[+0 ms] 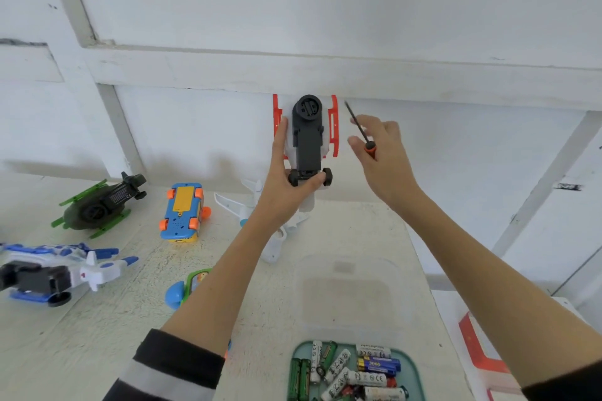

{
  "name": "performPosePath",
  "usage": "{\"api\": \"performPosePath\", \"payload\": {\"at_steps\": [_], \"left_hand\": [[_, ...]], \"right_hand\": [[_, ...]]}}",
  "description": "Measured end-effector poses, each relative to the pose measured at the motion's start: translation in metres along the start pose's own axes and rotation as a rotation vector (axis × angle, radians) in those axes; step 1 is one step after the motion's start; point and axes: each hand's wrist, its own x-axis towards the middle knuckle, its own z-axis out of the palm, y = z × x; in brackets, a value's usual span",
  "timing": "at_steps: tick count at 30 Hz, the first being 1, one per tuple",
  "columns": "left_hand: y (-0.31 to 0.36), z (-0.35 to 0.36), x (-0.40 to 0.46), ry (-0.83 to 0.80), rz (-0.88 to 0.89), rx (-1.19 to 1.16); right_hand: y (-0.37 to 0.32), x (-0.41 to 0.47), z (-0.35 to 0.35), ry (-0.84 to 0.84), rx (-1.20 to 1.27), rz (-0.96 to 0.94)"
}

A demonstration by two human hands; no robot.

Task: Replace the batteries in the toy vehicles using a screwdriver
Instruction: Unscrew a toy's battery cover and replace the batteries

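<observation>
Up above the surface (97,319), the red-and-white toy (308,137) is held underside toward the camera, its black base and small wheels facing out. Left hand (286,172) grips it, fingers along its left side, thumb curled under the wheels. Right hand (381,156), just beside the toy, pinches a screwdriver (360,130), tip pointing up. Below, other toy vehicles lie on the surface; a tray (418,371) holds loose batteries (351,374).

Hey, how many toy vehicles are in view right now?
6, maybe more hidden: red-and-white toy with black underside in left hand; green helicopter, blue-and-orange car, white plane, blue-and-white plane, and blue-green toy on the table.
</observation>
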Motion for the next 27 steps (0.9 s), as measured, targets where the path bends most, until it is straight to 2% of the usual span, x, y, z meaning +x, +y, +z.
{"api": "performPosePath", "payload": {"at_steps": [2, 5, 10, 16, 27], "left_hand": [[-0.002, -0.003, 0.002, 0.050, 0.003, -0.009], [-0.015, -0.008, 0.004, 0.126, -0.011, -0.009], [-0.029, -0.014, 0.000, 0.172, -0.049, 0.012], [-0.034, -0.018, -0.002, 0.190, -0.031, 0.043], [-0.040, -0.025, -0.001, 0.174, -0.006, 0.087]], "right_hand": [[0.001, -0.001, -0.003, -0.083, -0.126, 0.050], [-0.003, -0.005, -0.004, -0.338, -0.142, 0.117], [-0.012, -0.013, -0.007, -0.680, -0.053, 0.164], [-0.015, -0.008, -0.007, -0.513, -0.236, -0.020], [-0.017, -0.005, -0.004, -0.487, -0.255, -0.057]]}}
